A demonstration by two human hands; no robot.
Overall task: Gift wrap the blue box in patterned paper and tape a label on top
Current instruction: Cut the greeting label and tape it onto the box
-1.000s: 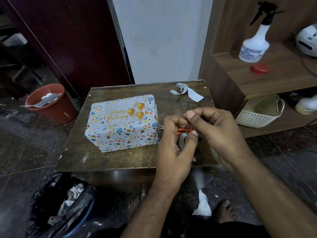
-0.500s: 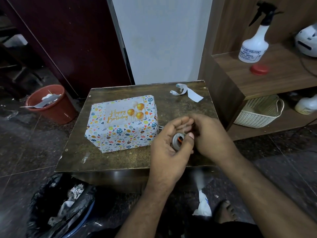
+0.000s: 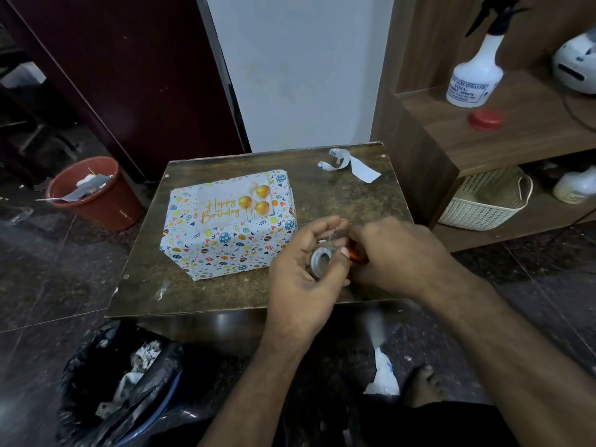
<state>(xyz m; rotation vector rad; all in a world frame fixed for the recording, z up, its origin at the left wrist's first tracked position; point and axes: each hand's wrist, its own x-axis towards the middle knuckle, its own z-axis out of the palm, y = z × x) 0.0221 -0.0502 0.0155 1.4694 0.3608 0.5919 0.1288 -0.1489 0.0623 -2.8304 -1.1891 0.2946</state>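
The box [image 3: 225, 243], wrapped in white patterned paper, stands on the left half of the small brown table [image 3: 354, 201]. A "Happy Birthday" label [image 3: 233, 204] with gold balloons lies flat on its top. Just right of the box, my left hand [image 3: 300, 279] holds a small roll of clear tape [image 3: 320, 259] between thumb and fingers. My right hand [image 3: 396, 256] is curled against it and grips an orange-handled tool [image 3: 354, 254], probably scissors, mostly hidden under the fingers. A thin strip of tape [image 3: 332, 235] rises from the roll between the two hands.
A curled scrap of paper [image 3: 350, 162] lies at the table's far right corner. A red bucket [image 3: 93, 195] stands on the floor left, a black bin bag [image 3: 119, 388] near left. Wooden shelves on the right carry a spray bottle [image 3: 475, 72], a red lid [image 3: 485, 119] and a cream basket [image 3: 483, 201].
Both hands have dropped lower and closer to the table. The tape roll has turned in my left hand so its hole faces up, and my right hand has closed in against it.
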